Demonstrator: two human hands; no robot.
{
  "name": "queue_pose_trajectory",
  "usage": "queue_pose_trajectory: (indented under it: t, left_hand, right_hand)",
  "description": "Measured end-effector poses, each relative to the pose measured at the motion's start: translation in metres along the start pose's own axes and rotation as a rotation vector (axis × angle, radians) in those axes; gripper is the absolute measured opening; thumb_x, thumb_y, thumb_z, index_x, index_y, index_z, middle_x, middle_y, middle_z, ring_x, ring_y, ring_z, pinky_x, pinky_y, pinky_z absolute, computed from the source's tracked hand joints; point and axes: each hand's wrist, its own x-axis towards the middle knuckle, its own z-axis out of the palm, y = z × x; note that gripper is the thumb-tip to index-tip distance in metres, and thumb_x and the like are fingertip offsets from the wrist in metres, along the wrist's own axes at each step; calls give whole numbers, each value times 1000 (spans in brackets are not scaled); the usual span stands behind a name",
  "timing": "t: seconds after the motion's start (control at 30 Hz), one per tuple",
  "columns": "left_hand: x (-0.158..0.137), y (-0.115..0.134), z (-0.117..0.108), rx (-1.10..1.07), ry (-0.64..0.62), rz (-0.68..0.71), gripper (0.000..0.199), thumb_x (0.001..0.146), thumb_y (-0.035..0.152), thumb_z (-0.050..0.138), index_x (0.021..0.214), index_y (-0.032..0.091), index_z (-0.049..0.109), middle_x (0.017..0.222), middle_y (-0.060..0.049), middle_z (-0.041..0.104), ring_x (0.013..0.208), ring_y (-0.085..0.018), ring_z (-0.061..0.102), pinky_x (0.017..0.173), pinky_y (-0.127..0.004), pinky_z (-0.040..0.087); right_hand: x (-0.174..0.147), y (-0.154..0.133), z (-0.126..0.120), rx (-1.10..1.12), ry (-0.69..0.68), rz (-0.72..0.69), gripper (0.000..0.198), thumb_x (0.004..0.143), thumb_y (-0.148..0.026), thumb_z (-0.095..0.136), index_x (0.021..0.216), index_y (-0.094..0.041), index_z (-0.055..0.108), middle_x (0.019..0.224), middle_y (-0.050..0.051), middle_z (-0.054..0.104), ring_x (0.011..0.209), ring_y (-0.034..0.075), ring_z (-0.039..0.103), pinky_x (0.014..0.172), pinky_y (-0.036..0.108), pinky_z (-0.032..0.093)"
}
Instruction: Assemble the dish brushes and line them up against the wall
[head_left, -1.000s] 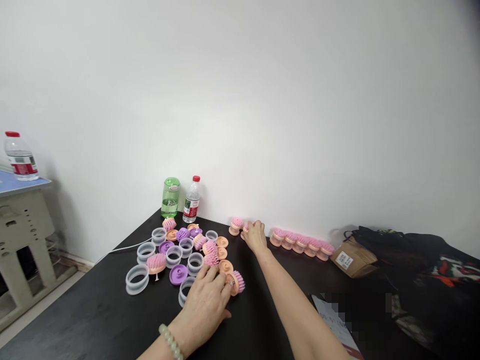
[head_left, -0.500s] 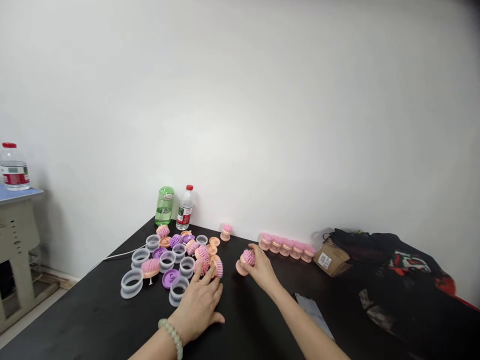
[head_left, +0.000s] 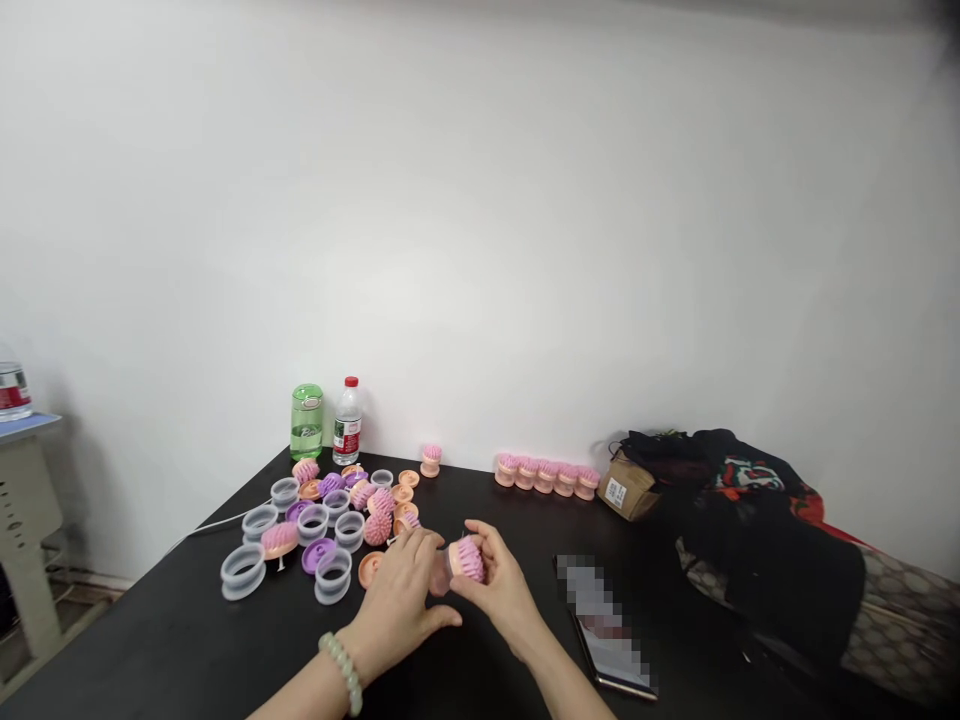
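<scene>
My right hand [head_left: 504, 592] grips a small round brush [head_left: 468, 560] with pink bristles and a peach rim, tilted on its side over the black table. Its pale translucent base points left, toward my left hand [head_left: 405, 590]. The left fingers reach along that base with the thumb held apart; whether they touch it is partly hidden. An orange disc [head_left: 370, 570] lies just beside the left fingers. To the left are loose clear ring-shaped bases [head_left: 333, 576], purple discs [head_left: 319, 556] and pink-bristled brush heads [head_left: 280, 540], some with a white stem.
Several whole brushes [head_left: 546, 475] stand in a row near the wall, and one more brush [head_left: 430, 460] stands apart. A green bottle [head_left: 307, 422] and a water bottle [head_left: 347, 422] are at the back left. Rightward lie a phone [head_left: 606, 625], a brown package [head_left: 628, 488] and dark cloth [head_left: 765, 540].
My right hand has brought the brush left and nearer, tipping it sideways. My left hand has come off the loose parts to the brush's base. The view has shifted right.
</scene>
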Motion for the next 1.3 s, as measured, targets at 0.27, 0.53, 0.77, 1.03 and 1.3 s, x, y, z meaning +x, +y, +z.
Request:
queue_pose_trajectory:
  t: [0.27,0.53,0.77,1.03,1.3]
  left_hand:
    - [23,9,5,24,109,44,22,80,11,71,88,19,53,90,-4,63,85,-23,58,75,-37,50]
    - [7,-4,22,-27,129,194,13,87,15,64,91,20,52,90,-4,64,83,-21,57,73,-35,49]
    - [2,-10,16,-109,-18,-20,24,76,30,76,86,20,56,79,0,64,71,-19,60,60,-29,45]
    - [1,-7,15,-82,55,75,21,79,23,75,89,20,56,83,-2,64,77,-21,59,65,-31,46]
    - [2,-5,11,-56,22,80,19,80,22,73,90,20,56,84,-3,64,77,-21,58,65,-33,46]
  right_hand:
    - [0,-3,3,217,0,87,59,64,-30,83,116,-22,57,101,5,69,93,23,65,84,34,50]
    - [-11,11,4,58,48,167,39,62,-25,80,98,-19,66,84,0,67,77,20,62,70,30,50]
    - [-15,-2,-1,-111,-69,38,52,56,-13,80,105,-25,64,107,2,69,97,25,65,88,36,51]
    - [-17,5,-6,-128,-144,125,32,76,-33,72,105,-22,64,94,3,68,88,23,65,81,36,52]
    - [-18,3,-6,-30,-142,132,60,69,-31,78,125,-25,56,117,7,64,102,25,64,89,38,52]
